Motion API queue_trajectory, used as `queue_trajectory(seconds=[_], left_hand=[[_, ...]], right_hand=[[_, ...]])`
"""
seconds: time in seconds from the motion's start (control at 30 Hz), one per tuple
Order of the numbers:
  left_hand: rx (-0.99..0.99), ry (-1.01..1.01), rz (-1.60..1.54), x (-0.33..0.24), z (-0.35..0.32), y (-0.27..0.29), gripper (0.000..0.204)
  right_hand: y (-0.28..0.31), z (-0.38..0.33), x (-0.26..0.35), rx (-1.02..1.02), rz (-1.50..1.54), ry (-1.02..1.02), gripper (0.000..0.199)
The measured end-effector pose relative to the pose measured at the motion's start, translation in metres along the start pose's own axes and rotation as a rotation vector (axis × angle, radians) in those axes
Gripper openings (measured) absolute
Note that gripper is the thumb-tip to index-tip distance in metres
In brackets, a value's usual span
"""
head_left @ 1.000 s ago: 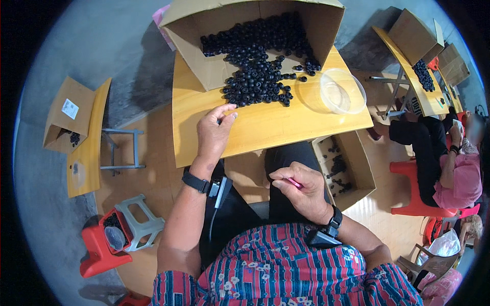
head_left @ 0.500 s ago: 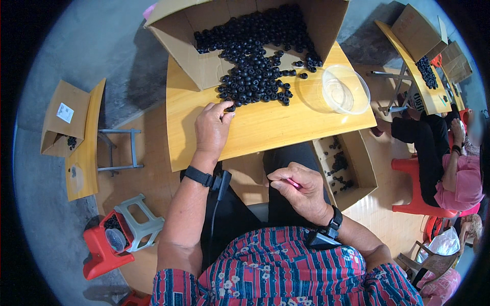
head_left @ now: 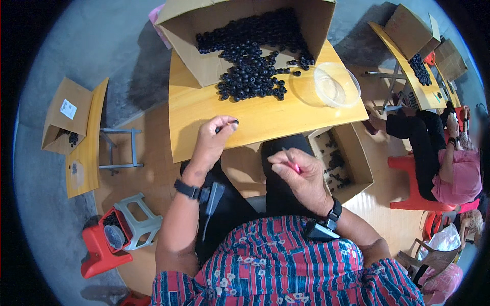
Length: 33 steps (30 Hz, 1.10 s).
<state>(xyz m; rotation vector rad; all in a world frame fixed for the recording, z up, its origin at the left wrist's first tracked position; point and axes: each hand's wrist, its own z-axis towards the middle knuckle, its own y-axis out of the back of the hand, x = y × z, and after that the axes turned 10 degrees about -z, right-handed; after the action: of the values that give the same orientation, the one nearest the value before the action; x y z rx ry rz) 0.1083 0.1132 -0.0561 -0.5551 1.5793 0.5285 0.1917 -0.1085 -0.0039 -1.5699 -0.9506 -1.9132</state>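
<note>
Above the near left part of the table, my left hand pinches a small round black part at its fingertips. Another bit of black shows between its fingers. My right hand, lower and over my lap, is closed around a small pink-handled tool with a thin, dark tip pointing up. Its exact kind cannot be made out. Beyond my hands, a heap of black ring-like parts spills from a tipped cardboard box onto the yellow wooden table.
A clear round plastic tub lies at the table's right. Below that side sits an open cardboard box holding some black parts. Red and grey stools stand lower left. A seated person in pink works at the right.
My left hand has drawn back from the heap's near edge, lifting a black part. My right hand has turned so that the pink tool's tip shows. The view has shifted slightly.
</note>
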Motion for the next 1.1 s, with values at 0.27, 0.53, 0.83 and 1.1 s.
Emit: queue_trajectory(seconds=[0.27, 0.53, 0.83, 1.1], left_hand=[[0.375, 0.339, -0.856, -0.048, -0.109, -0.012, 0.033], [0.473, 0.328, -0.839, -0.057, -0.140, -0.008, 0.041], [0.513, 0.308, -1.028, -0.055, -0.164, -0.006, 0.021], [0.391, 0.288, -0.930, -0.058, -0.168, -0.004, 0.023]], right_hand=[[0.005, 0.001, 0.026, 0.233, -0.102, 0.149, 0.032], [0.002, -0.006, 0.052, 0.484, -0.068, 0.362, 0.026], [-0.006, -0.014, 0.065, 0.505, -0.092, 0.531, 0.023], [-0.006, -0.015, 0.075, 0.484, -0.211, 0.565, 0.025]])
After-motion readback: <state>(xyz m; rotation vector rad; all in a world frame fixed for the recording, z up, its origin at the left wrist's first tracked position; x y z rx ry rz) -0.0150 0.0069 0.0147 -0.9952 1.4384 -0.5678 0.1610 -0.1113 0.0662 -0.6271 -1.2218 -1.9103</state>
